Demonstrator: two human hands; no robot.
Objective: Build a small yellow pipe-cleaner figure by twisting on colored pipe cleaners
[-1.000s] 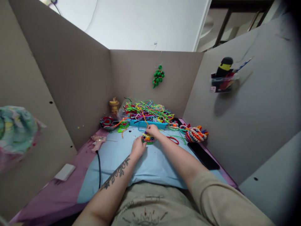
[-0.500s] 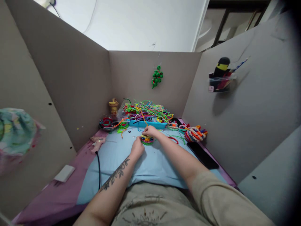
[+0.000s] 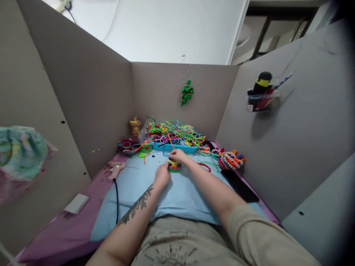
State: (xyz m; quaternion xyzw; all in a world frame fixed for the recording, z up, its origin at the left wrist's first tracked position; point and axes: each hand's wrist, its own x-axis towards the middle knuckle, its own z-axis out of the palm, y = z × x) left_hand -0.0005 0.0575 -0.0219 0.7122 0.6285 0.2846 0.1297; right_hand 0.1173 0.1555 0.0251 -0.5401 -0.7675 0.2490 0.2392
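A small round piece of braided colourful cord (image 3: 175, 167), with yellow, orange, pink and green rows and dark beads or dots, lies on the light blue cloth. My left hand (image 3: 162, 176) is closed on its left edge, holding it. Over its top, my right hand (image 3: 177, 155) is pinched together at the fingertips. An orange cord (image 3: 170, 139) runs up from those fingers toward the heap behind; the pinch itself is too small to see clearly.
A blue tray (image 3: 188, 149) heaped with cord ends stands behind. A pink glue gun (image 3: 117, 170) with a black cable lies left, a white box (image 3: 77, 204) nearer. At right are a black phone (image 3: 240, 186) and bundled braided cords (image 3: 231, 159). Grey panels (image 3: 177, 107) enclose the table.
The view has shifted slightly, so everything sits a little lower and to the right. My right fingers have moved slightly over the braided piece; my left hand keeps its hold.
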